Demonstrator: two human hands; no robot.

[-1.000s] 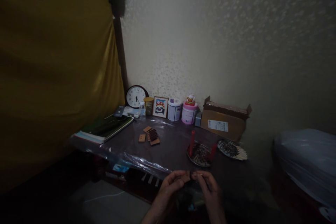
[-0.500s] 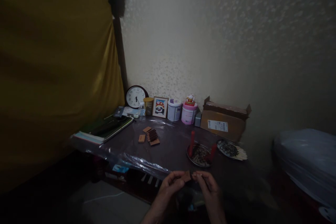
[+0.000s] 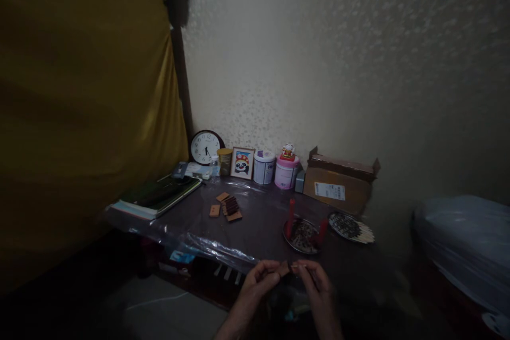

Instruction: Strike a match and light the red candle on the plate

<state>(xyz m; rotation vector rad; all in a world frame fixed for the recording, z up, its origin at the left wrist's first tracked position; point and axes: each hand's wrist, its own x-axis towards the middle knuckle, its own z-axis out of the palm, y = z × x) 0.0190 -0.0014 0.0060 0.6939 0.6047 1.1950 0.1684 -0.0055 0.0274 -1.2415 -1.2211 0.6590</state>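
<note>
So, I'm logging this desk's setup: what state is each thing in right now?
brown piece: pinched in left hand, right hand fingertips at its edge.
cardboard box: flaps open.
red candles: upright in the dish, unlit.
clock: standing upright by the wall.
white tin: lid on.
pink tin: lid on.

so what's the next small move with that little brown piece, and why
Probably carry it forward and lay it beside the brown squares. The left hand and right hand both pinch the small brown piece at the near edge of the table, and similar-looking pieces lie gathered there.
</note>
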